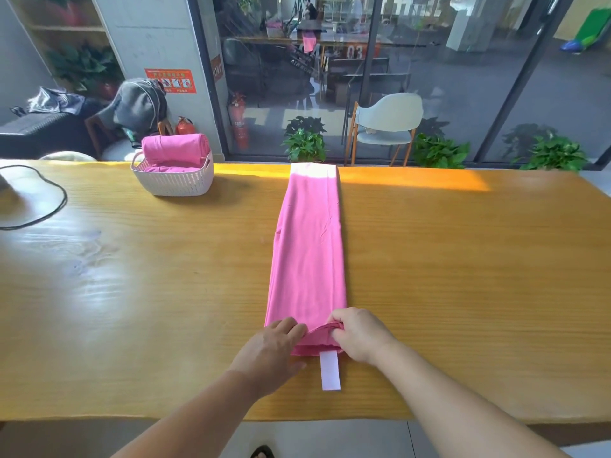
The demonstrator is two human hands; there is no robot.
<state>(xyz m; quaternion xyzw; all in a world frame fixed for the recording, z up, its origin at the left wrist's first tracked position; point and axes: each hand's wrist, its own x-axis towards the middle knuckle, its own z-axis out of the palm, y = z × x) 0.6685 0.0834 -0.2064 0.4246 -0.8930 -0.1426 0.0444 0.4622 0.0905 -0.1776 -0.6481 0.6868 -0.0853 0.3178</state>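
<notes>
A white basket (172,185) stands on the bench (132,292) in the upper left of the frame. It holds pink rolls (175,148) and is well apart from your work. A black cable (53,208) loops along the left edge. Past the bench, by the glass wall, you have a pale chair (386,123), green plants (304,140) and red extinguishers (238,125) near the pillar.

The pink cloth (307,252) lies flat as a long narrow band down the middle of the frame. It runs from the bench's far edge, where sunlight washes out its end, to your hands at lower centre. A white strip (330,371) pokes out from under its near end and lies flat on the bench, pointing toward you, between your two wrists.

Your left grip (274,347) comes in from the lower left, palm down. Its fingers are fairly straight and rest on the cloth's near left corner, with the thumb spread out on the bench beside it. It presses rather than clasps. Your right grip (358,335) comes in from the lower right with its fingers curled in. It pinches the cloth's near edge, which is lifted into a small raised fold between the two hands.

For writing, "03" (354,51) shows in pale figures behind the glass at upper centre. The orange sign (172,80) on the pillar carries small pictures and text too small to read.
</notes>
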